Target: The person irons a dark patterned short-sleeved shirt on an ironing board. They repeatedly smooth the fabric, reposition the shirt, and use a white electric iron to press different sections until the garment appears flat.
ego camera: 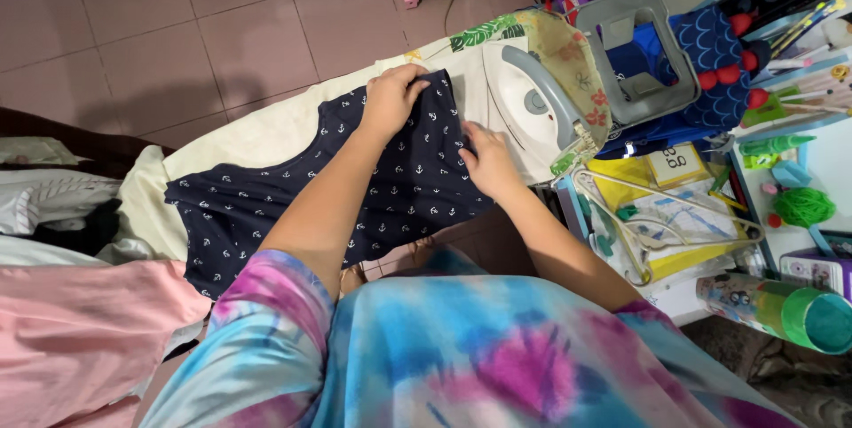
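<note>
1. A navy garment with a small white anchor print (293, 206) is spread across the cream-covered ironing board (266, 131), reaching from the board's left end to just beside the iron.
2. The far right edge of the garment is pinched by the left hand (393, 95), whose fingers are curled shut over a fold of the fabric.
3. The right hand (488, 160) is laid flat and open on the garment's right side, palm down, with the fingers spread towards the iron; nothing is gripped by it.
4. A white and grey iron (524, 109) is rested on the right end of the board, just right of both hands and not touched by either.
5. Pink cloth (80, 330) and pale laundry are piled at the near left, beside the board.
6. White clothes hangers (661, 215) are seen on the cluttered table to the right, with a green-lidded tube (785, 308) nearer and a green ball of yarn (803, 206) further right.
7. A tie-dye shirt (461, 348) is worn by the person and fills the near edge of the view.
</note>
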